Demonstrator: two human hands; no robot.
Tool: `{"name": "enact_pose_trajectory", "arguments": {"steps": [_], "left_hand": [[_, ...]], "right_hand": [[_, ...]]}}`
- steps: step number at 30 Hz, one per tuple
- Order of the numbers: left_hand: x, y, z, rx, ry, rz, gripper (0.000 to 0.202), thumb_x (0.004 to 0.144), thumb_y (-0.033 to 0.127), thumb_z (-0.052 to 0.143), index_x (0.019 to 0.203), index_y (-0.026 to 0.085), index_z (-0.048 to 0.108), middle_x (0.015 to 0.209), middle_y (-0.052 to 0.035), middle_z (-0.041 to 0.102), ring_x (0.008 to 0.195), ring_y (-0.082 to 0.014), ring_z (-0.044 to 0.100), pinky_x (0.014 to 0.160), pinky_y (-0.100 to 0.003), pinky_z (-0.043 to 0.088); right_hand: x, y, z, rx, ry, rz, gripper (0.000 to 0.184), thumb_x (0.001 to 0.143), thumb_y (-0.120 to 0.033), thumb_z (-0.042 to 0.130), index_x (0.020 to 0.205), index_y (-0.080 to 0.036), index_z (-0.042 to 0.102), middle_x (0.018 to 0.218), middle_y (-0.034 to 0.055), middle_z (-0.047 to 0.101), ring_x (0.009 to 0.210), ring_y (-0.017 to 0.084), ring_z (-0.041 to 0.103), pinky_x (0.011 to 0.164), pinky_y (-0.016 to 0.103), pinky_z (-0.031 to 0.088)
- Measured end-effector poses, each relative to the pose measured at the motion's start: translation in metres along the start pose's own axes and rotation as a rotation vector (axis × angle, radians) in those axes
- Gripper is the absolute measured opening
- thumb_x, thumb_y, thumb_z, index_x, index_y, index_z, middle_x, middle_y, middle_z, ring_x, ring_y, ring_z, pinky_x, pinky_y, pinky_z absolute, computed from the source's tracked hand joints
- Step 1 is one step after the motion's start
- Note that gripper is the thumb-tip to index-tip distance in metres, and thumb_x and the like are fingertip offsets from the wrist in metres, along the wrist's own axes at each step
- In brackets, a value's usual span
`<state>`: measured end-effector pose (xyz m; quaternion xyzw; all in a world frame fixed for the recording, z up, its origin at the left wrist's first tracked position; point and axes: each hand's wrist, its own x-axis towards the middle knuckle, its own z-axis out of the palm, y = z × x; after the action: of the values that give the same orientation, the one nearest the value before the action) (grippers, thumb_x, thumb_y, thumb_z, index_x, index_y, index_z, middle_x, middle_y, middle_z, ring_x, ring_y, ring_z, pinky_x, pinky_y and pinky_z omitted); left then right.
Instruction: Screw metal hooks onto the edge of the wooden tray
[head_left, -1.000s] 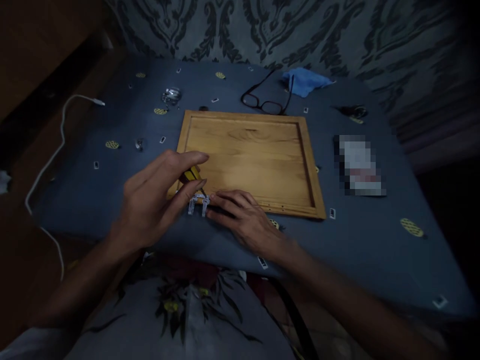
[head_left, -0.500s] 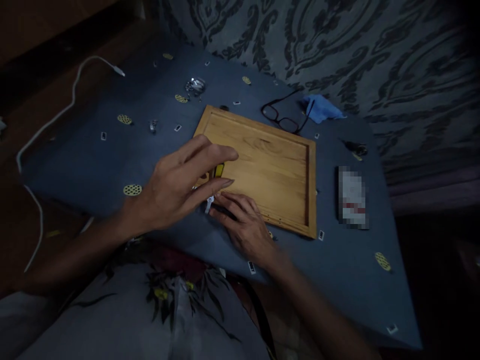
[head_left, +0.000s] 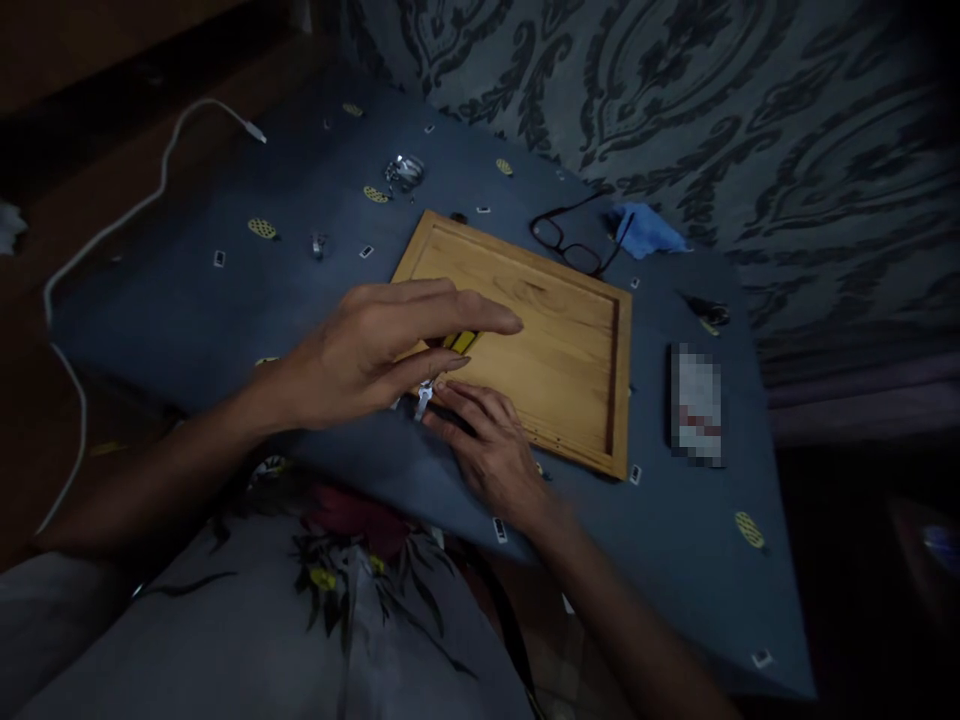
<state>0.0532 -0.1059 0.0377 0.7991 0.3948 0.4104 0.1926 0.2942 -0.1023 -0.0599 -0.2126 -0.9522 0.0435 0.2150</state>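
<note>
My left hand (head_left: 367,350) reaches over the near left corner of a shallow wooden tray (head_left: 570,340). Its fingers are stretched forward and its thumb is tucked under, gripping a yellow-and-black tool (head_left: 461,342) that shows between them. My right hand (head_left: 487,445) rests on the blue cloth just in front of the tray's near edge. Its fingertips are pressed together on a small clear plastic part (head_left: 424,400), with something dark under the fingers. The two hands almost touch at that part. The light is dim.
Black glasses (head_left: 570,245) and a blue cloth (head_left: 645,230) lie behind the tray. A blurred white box (head_left: 697,400) sits to its right and a small dark object (head_left: 709,312) behind that. A shiny crumpled item (head_left: 405,170), a small metal piece (head_left: 319,243) and a white cable (head_left: 112,230) lie to the left.
The view has turned left and tilted. My left hand has slid further over the tray with the yellow tool. My right hand has stayed on the clear part.
</note>
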Motion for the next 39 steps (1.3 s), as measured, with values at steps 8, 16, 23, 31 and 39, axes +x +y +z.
{"name": "enact_pose_trajectory", "arguments": {"steps": [8,16,23,31,39], "left_hand": [[-0.006,0.006,-0.005,-0.047,0.196,0.01,0.035,0.099,0.02,0.063,0.131,0.036,0.064,0.131,-0.0001,0.07,0.109,-0.0188,0.073,0.087,-0.033,0.065],[-0.013,0.002,-0.003,0.095,0.1,-0.035,0.033,0.101,0.029,0.06,0.133,0.027,0.065,0.12,-0.0067,0.076,0.107,-0.0229,0.074,0.092,-0.038,0.064],[-0.014,-0.001,0.002,0.098,0.101,-0.04,0.033,0.101,0.028,0.058,0.134,0.026,0.064,0.12,-0.0072,0.075,0.107,-0.0217,0.073,0.093,-0.037,0.063],[-0.01,-0.001,0.002,0.047,0.098,-0.081,0.029,0.1,0.037,0.061,0.126,0.029,0.069,0.109,-0.006,0.075,0.103,-0.0237,0.073,0.091,-0.039,0.062],[-0.007,0.0,0.012,0.266,0.129,0.111,0.027,0.101,0.034,0.063,0.126,0.026,0.066,0.096,-0.0034,0.069,0.084,-0.0191,0.068,0.075,-0.033,0.057]], "right_hand": [[0.001,-0.001,-0.002,0.001,-0.01,0.007,0.034,0.102,-0.013,0.051,0.129,-0.023,0.069,0.136,0.0107,0.07,0.131,0.027,0.057,0.104,0.049,0.052],[0.002,-0.001,-0.004,0.022,-0.047,0.023,0.036,0.102,-0.013,0.049,0.13,-0.024,0.069,0.137,0.0122,0.069,0.131,0.028,0.056,0.104,0.051,0.051],[0.003,-0.002,-0.004,-0.019,-0.02,0.004,0.032,0.102,-0.014,0.051,0.127,-0.022,0.07,0.135,0.0109,0.07,0.128,0.027,0.058,0.102,0.046,0.053],[0.004,-0.002,-0.004,-0.007,0.007,-0.005,0.031,0.103,-0.015,0.051,0.127,-0.02,0.07,0.133,0.0118,0.071,0.126,0.027,0.058,0.102,0.046,0.052],[0.0,0.0,0.0,-0.005,0.022,-0.003,0.033,0.101,-0.014,0.052,0.128,-0.023,0.07,0.137,0.0111,0.069,0.129,0.027,0.056,0.103,0.048,0.051]]}}
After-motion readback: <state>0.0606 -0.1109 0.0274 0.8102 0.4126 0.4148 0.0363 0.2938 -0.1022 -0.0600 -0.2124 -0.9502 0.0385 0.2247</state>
